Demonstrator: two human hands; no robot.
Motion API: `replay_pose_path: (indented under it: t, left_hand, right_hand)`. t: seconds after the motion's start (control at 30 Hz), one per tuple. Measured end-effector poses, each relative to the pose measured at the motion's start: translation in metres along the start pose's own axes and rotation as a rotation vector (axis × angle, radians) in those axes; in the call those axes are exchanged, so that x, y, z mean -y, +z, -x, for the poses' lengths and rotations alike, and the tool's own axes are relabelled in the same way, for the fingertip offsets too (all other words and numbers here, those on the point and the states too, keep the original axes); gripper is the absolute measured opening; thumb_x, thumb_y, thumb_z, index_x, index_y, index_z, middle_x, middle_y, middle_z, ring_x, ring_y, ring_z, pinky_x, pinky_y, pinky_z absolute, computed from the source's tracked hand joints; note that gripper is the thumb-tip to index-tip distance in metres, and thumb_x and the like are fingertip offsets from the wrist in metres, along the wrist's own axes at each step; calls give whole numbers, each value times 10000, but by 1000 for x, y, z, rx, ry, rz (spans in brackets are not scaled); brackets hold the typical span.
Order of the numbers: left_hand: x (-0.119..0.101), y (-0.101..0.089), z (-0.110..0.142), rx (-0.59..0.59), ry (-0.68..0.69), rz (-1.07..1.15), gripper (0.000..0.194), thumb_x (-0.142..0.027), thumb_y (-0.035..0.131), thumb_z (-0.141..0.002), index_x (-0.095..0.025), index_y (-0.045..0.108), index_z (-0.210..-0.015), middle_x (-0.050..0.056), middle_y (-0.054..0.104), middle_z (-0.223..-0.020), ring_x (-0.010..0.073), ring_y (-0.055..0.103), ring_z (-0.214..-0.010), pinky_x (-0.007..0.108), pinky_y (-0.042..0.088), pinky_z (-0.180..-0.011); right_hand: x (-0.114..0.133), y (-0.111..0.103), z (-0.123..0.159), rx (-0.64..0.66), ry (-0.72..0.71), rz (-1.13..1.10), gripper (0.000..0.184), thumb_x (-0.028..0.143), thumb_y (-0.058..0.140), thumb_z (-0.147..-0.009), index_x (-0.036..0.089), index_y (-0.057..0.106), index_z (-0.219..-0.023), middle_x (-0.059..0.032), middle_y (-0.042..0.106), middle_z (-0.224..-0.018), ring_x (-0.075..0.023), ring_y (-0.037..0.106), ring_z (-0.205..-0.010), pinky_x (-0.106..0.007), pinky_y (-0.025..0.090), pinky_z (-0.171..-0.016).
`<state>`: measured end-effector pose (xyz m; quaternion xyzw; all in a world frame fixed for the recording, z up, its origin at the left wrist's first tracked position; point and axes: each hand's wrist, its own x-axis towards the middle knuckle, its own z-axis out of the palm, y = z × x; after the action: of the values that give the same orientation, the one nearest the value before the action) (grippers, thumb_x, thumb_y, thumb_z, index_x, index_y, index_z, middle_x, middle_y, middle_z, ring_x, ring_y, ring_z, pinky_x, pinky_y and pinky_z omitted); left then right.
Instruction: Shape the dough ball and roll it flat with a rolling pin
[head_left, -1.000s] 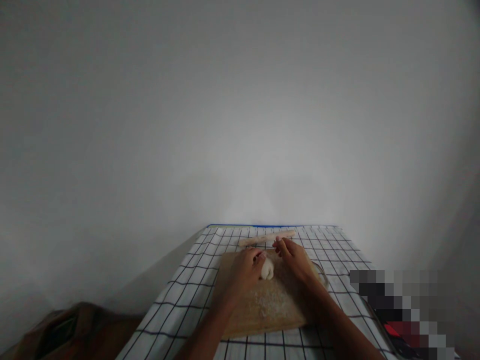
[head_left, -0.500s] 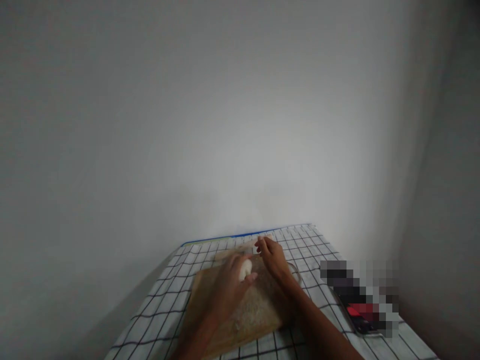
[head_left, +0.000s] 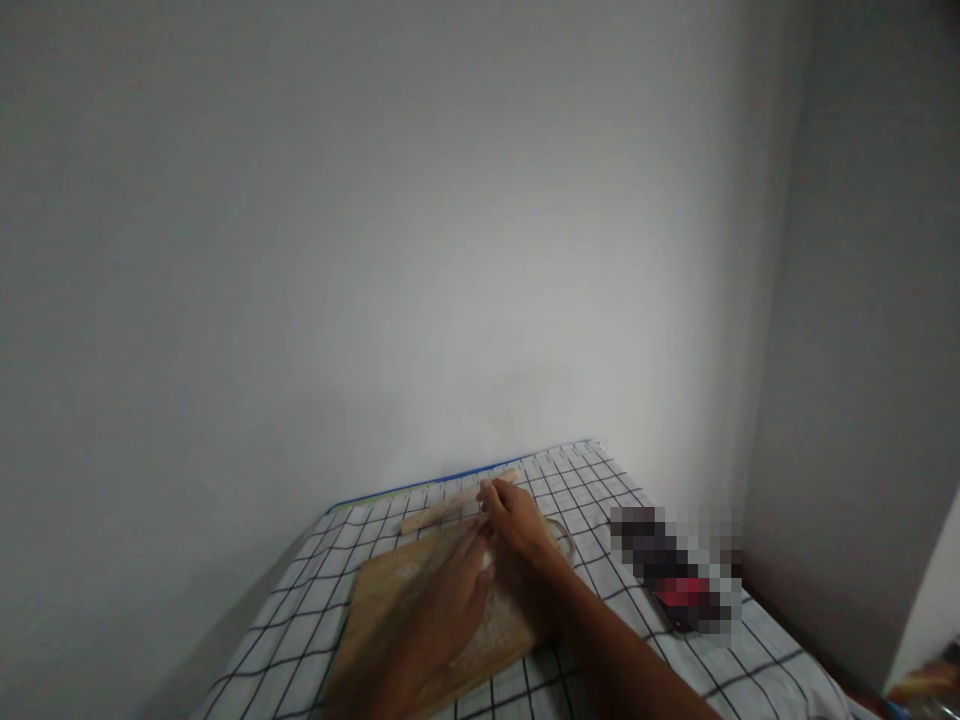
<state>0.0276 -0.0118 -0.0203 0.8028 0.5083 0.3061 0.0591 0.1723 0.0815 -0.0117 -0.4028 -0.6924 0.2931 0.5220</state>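
Dough lump that showed white between my hands before is now hidden under my left hand (head_left: 450, 600), which lies flat, fingers stretched out, on the floured wooden board (head_left: 375, 610). My right hand (head_left: 517, 520) has shifted to the board's far edge, fingers curled; cannot tell if it grips anything. Rolling pin (head_left: 431, 516) lies just beyond on the checked cloth (head_left: 300, 630). Blurred patch right.

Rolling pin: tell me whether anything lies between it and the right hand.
Nothing visible does. The right hand has its fingertips right beside the rolling pin at the far edge of the wooden board; the left hand lies nearer, over the board.
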Motion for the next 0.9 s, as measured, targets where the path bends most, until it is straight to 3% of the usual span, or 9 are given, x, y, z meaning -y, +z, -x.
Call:
replay_pose_path:
  t: [0.13,0.3,0.37,0.6,0.9]
  left_hand:
    - [-3,-9,2,-3,-88,209,584,-358,596,-945,-279,516,-1518,56,534,-1560,276,458,-1471,451,384,-1225]
    - [2,-29,-1,-326,-259,425,413,-437,399,-1043,-269,657,-1318,45,665,-1414,236,581,-1355,421,420,-1189]
    - [6,-31,-4,-386,-289,424,394,-453,419,-1031,-235,700,-1199,69,724,-1298,251,644,-1257,430,457,-1146]
    - [7,-17,-4,-186,-229,349,399,-436,454,-1002,-195,723,-1170,100,750,-1223,270,679,-1168,434,532,-1041]
    - [-1,-21,-2,-147,-274,352,398,-212,413,-917,-200,692,-1201,70,744,-1245,232,673,-1197,415,506,-1100]
  right_hand:
    - [-2,1,0,-10,0,-28,588,596,350,-1050,180,744,-916,-76,750,-873,-194,689,-810,-278,480,-729]
    - [-7,0,-1,-31,8,-38,636,646,326,-1031,182,738,-890,-70,737,-829,-197,673,-780,-287,495,-726]
    - [-9,1,-2,-27,3,-41,629,638,331,-1032,180,737,-887,-69,736,-821,-195,672,-766,-284,491,-714]
    - [-10,2,-3,-37,1,-27,631,641,346,-1032,172,745,-895,-80,749,-829,-194,681,-757,-280,482,-699]
    - [-12,2,-3,-6,-10,-27,637,635,332,-1032,168,737,-879,-78,747,-805,-193,681,-737,-280,480,-684]
